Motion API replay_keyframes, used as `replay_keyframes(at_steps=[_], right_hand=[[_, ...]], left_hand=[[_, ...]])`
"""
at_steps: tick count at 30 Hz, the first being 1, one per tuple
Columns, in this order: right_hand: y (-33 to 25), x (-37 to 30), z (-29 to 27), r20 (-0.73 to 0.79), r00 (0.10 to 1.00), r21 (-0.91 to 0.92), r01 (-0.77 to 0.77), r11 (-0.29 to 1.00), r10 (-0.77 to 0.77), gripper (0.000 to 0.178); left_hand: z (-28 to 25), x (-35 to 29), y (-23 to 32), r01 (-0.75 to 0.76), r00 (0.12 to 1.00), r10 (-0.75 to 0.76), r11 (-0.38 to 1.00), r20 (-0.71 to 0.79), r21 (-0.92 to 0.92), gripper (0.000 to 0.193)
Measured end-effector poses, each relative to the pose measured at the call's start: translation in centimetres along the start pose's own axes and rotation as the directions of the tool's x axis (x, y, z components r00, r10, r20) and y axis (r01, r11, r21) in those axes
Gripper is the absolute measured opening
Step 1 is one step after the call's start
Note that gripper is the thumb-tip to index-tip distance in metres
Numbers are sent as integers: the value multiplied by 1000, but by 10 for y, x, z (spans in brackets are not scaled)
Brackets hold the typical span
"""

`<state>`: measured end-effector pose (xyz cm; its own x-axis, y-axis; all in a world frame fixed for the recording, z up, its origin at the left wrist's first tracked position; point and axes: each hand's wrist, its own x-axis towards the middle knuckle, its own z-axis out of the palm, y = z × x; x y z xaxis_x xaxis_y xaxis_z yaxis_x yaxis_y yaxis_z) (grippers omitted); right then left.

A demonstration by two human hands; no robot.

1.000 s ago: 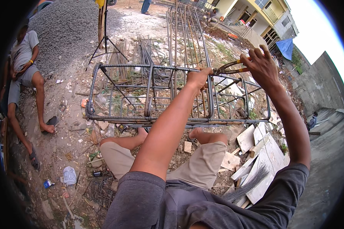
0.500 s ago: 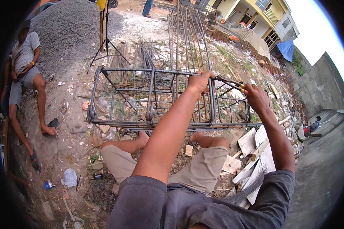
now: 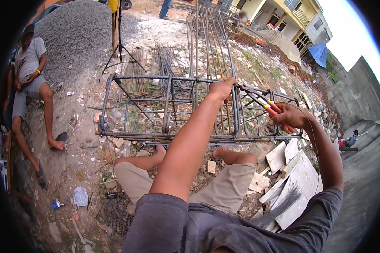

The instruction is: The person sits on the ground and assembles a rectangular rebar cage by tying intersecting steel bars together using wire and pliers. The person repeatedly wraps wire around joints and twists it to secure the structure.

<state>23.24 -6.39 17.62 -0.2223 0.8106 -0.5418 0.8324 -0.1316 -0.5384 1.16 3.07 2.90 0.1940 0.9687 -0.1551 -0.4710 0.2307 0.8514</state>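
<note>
Left hand point(image 3: 222, 89) clenched on the top far bar of the rebar cage point(image 3: 169, 122), steadying it over the knees. Right hand point(image 3: 288, 117) gripping red-handled pincers point(image 3: 264, 102) at the cage's right end, angled toward a joint, probably for wire tying.

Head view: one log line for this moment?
left hand grips rebar cage top bar | right hand holds red-handled pliers at cage | seated person left
</note>
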Motion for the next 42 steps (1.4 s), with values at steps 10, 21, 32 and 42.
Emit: replay_keyframes(at_steps=[10, 21, 32, 42], right_hand=[[-16, -31, 42, -492, 657, -861, -274, 428, -570, 38], [52, 16, -1, -511, 614, -844, -222, 489, -602, 49], [26, -29, 8, -145, 978, -38, 146, 989, -150, 60], [-17, -38, 52, -421, 661, -901, -226, 371, -621, 53]], left_hand=[[-1, -11, 0, -48, 999, 48, 998, -17, 29, 24], [-2, -22, -4, -55, 998, 55, 997, -13, 50, 24], [-5, -14, -6, -36, 999, 34, 998, 31, 52, 26], [-7, 3, -9, -51, 998, 47, 993, 39, 108, 27]])
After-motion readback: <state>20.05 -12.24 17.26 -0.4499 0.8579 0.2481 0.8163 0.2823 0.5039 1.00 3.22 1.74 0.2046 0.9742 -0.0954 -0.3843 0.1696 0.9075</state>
